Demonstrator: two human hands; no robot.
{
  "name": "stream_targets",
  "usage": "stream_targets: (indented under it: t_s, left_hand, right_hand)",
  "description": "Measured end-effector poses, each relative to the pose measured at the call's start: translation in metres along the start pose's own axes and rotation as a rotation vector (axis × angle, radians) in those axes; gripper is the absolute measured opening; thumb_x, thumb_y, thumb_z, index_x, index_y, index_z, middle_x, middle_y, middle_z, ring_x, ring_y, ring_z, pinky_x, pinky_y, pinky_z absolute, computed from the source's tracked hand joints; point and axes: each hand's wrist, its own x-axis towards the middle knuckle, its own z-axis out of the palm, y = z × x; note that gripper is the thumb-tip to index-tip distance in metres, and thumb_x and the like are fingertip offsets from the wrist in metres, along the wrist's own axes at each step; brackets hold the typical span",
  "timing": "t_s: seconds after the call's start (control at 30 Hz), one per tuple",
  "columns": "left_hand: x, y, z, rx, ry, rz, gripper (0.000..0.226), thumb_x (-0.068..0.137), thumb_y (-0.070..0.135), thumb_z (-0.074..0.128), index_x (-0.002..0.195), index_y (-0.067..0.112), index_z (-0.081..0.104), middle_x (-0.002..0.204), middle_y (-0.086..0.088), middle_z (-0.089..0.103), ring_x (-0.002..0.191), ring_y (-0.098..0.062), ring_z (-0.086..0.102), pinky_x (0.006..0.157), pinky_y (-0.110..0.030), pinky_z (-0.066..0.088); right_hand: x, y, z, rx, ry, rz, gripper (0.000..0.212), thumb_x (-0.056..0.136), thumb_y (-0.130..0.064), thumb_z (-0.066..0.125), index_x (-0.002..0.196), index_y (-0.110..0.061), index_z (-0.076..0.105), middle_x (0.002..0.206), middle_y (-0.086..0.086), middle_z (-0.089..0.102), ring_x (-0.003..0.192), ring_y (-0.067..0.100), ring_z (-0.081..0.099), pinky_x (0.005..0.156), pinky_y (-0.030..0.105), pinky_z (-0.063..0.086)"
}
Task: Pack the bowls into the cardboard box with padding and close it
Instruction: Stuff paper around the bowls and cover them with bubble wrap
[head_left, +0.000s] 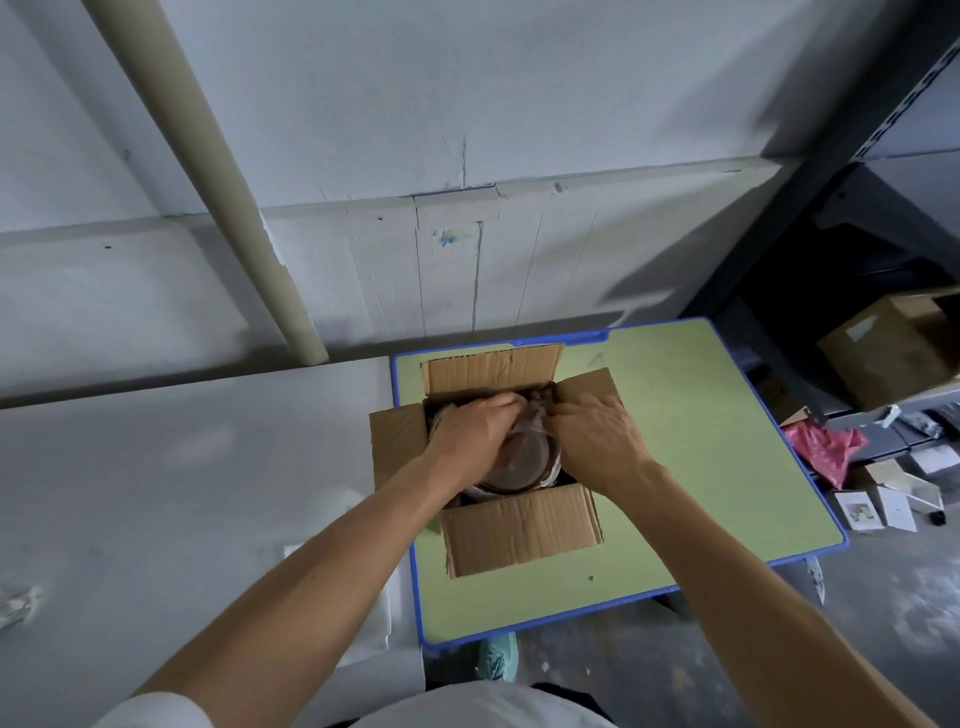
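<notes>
An open cardboard box (519, 535) stands on a small green table with a blue rim (675, 467), all flaps folded outward. Inside lies a brown bowl (524, 465) with clear plastic padding (530, 428) around it. Both my hands reach into the box from above. My left hand (475, 428) has its fingers closed on the padding at the far side of the bowl. My right hand (592, 434) pinches the same padding just to the right of it. The rest of the box's inside is hidden by my hands.
A white slab surface (182, 493) adjoins the table on the left, with a cream pipe (234, 208) against the wall. To the right stand a dark metal shelf (883, 156), another cardboard box (893, 348), a pink bag (826, 447) and loose papers (883, 504) on the floor.
</notes>
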Motion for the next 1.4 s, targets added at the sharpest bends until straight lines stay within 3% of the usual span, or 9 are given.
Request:
stream_targets:
  t_s: [0.27, 0.43, 0.7, 0.87, 0.97, 1.03, 1.1, 1.27, 1.4]
  left_hand:
    - [0.001, 0.005, 0.001, -0.009, 0.013, -0.028, 0.030, 0.093, 0.036, 0.059, 0.121, 0.026, 0.061, 0.126, 0.013, 0.060, 0.105, -0.014, 0.063, 0.080, -0.031, 0.050]
    - [0.005, 0.011, -0.007, -0.091, -0.002, -0.073, 0.031, 0.095, 0.035, 0.057, 0.125, 0.025, 0.062, 0.126, 0.009, 0.062, 0.111, -0.015, 0.060, 0.084, -0.032, 0.050]
    - [-0.001, 0.037, -0.020, -0.318, 0.035, -0.152, 0.040, 0.104, 0.039, 0.043, 0.137, 0.018, 0.046, 0.132, -0.003, 0.053, 0.113, -0.013, 0.054, 0.085, -0.023, 0.040]
    - [0.001, 0.070, -0.025, -0.609, -0.151, -0.295, 0.051, 0.104, 0.030, 0.034, 0.154, 0.018, 0.025, 0.155, -0.004, 0.032, 0.137, -0.014, 0.035, 0.104, -0.023, 0.027]
    - [0.002, 0.083, -0.026, -0.716, -0.237, -0.295, 0.066, 0.096, 0.040, 0.032, 0.158, 0.024, 0.014, 0.158, -0.001, 0.028, 0.142, -0.010, 0.029, 0.116, -0.029, 0.024]
    - [0.000, 0.087, -0.024, -0.743, -0.258, -0.283, 0.060, 0.102, 0.031, 0.034, 0.158, 0.029, 0.012, 0.149, 0.006, 0.036, 0.122, 0.002, 0.046, 0.103, -0.011, 0.032]
    - [-0.003, 0.084, -0.022, -0.680, -0.231, -0.249, 0.066, 0.102, 0.021, 0.046, 0.157, 0.033, 0.012, 0.144, 0.004, 0.040, 0.104, 0.000, 0.055, 0.092, -0.012, 0.041]
    - [-0.011, 0.069, -0.009, -0.581, -0.128, -0.227, 0.072, 0.087, 0.035, 0.072, 0.147, 0.032, 0.033, 0.141, -0.003, 0.053, 0.125, -0.017, 0.054, 0.103, -0.040, 0.047]
    - [-0.012, 0.073, -0.002, -0.608, -0.073, -0.250, 0.057, 0.086, 0.020, 0.073, 0.135, 0.027, 0.045, 0.123, 0.003, 0.062, 0.110, -0.012, 0.062, 0.091, -0.036, 0.055]
  right_hand:
    - [0.012, 0.006, -0.006, 0.043, -0.114, -0.040, 0.026, 0.088, -0.023, 0.045, 0.099, -0.027, 0.068, 0.110, -0.009, 0.066, 0.120, 0.019, 0.049, 0.098, 0.040, 0.036]
    - [-0.015, 0.017, -0.001, 0.226, 0.141, -0.042, 0.031, 0.086, -0.024, 0.054, 0.112, -0.038, 0.066, 0.120, -0.023, 0.062, 0.122, 0.014, 0.043, 0.092, 0.027, 0.032]
    - [-0.037, 0.028, 0.002, 0.617, 0.332, 0.014, 0.025, 0.086, -0.025, 0.058, 0.108, -0.028, 0.070, 0.096, -0.008, 0.069, 0.087, 0.019, 0.058, 0.073, 0.025, 0.043]
    - [-0.052, 0.019, -0.014, 0.847, 0.218, 0.036, 0.068, 0.073, -0.038, 0.081, 0.133, -0.037, 0.050, 0.111, -0.016, 0.065, 0.094, 0.004, 0.062, 0.080, 0.020, 0.051]
    - [-0.057, 0.017, -0.011, 0.889, 0.300, 0.075, 0.052, 0.079, -0.037, 0.076, 0.126, -0.029, 0.056, 0.104, -0.013, 0.067, 0.088, 0.004, 0.064, 0.074, 0.016, 0.050]
    - [-0.060, 0.020, -0.007, 0.876, 0.337, 0.116, 0.033, 0.083, -0.031, 0.073, 0.113, -0.026, 0.060, 0.097, -0.009, 0.067, 0.084, 0.009, 0.065, 0.071, 0.021, 0.051]
    - [-0.063, 0.025, -0.004, 0.892, 0.331, 0.163, 0.026, 0.082, -0.025, 0.071, 0.105, -0.024, 0.059, 0.095, -0.008, 0.067, 0.082, 0.011, 0.064, 0.072, 0.028, 0.052]
    - [-0.066, 0.032, -0.002, 0.906, 0.281, 0.171, 0.032, 0.081, -0.022, 0.068, 0.106, -0.022, 0.048, 0.101, -0.005, 0.064, 0.086, 0.017, 0.062, 0.074, 0.032, 0.051]
    - [-0.068, 0.030, -0.005, 0.918, 0.236, 0.093, 0.037, 0.083, -0.032, 0.071, 0.113, -0.031, 0.050, 0.102, -0.011, 0.060, 0.087, 0.007, 0.060, 0.072, 0.023, 0.051]
